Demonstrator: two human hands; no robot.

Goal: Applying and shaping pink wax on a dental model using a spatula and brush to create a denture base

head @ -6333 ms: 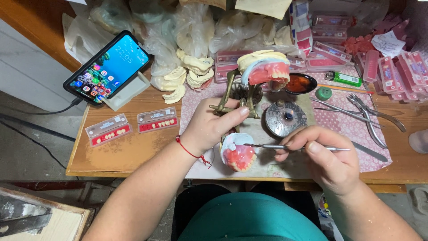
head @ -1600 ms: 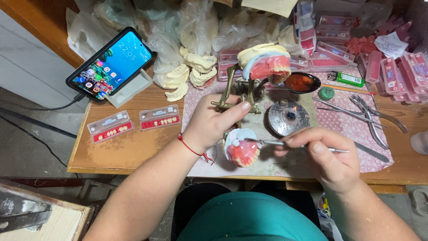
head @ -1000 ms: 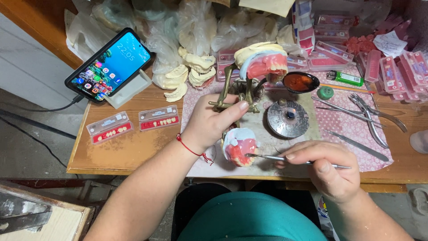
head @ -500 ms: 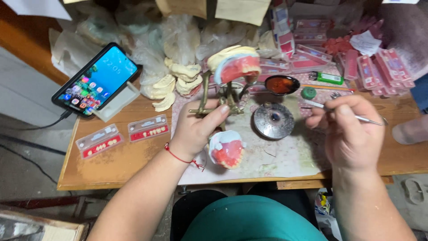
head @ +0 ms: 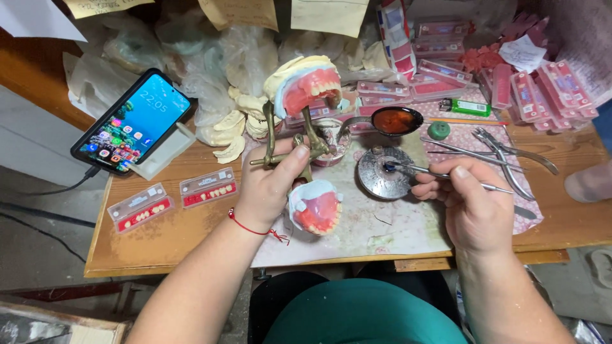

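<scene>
My left hand (head: 271, 185) grips the brass frame of a dental articulator (head: 290, 143) standing open on the table. Its lower cast with pink wax and teeth (head: 315, 208) lies just right of my fingers; the upper cast (head: 305, 86) is tipped back above. My right hand (head: 468, 200) holds a thin metal wax tool (head: 440, 174). The tool's tip rests over the middle of a round metal burner (head: 384, 172).
A spoon of dark red wax (head: 395, 120) sits behind the burner. Pliers and metal instruments (head: 503, 156) lie at right. Two tooth-set strips (head: 172, 198) lie at left, beside a propped phone (head: 132, 121). Pink tooth cards (head: 542, 89) and plaster casts (head: 233, 130) crowd the back.
My right hand has lifted the tool off the lower cast, swung right, and brought its tip over the burner. My left hand has stayed on the articulator.
</scene>
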